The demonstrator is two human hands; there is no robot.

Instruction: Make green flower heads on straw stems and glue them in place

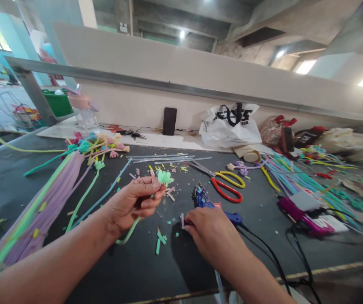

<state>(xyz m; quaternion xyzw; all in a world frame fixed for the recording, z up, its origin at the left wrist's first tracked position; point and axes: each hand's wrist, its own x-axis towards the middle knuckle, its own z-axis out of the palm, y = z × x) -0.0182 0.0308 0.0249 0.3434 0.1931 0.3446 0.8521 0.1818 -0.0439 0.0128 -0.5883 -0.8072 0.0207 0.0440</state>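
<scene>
In the middle, my left hand (137,200) is closed around a light green pipe-cleaner flower (165,177), its petals showing above the fingertips. The green stem (130,231) hangs out below that hand. To the right, my right hand (215,234) pinches a small lilac strip (182,220) between thumb and finger, low over the table. Directly behind it lies a blue glue gun (205,198) with a glue-smeared tip, partly hidden by the hand. Small green strips (160,242) lie between the two hands.
Scissors (228,188) with red and yellow handles lie behind the glue gun. Clear glue sticks (172,158) are farther back. Bundled purple pipe cleaners (45,211) cover the left, blue ones (289,173) the right. A magenta tool (304,217) and black cords lie right. A phone (169,121) leans upright.
</scene>
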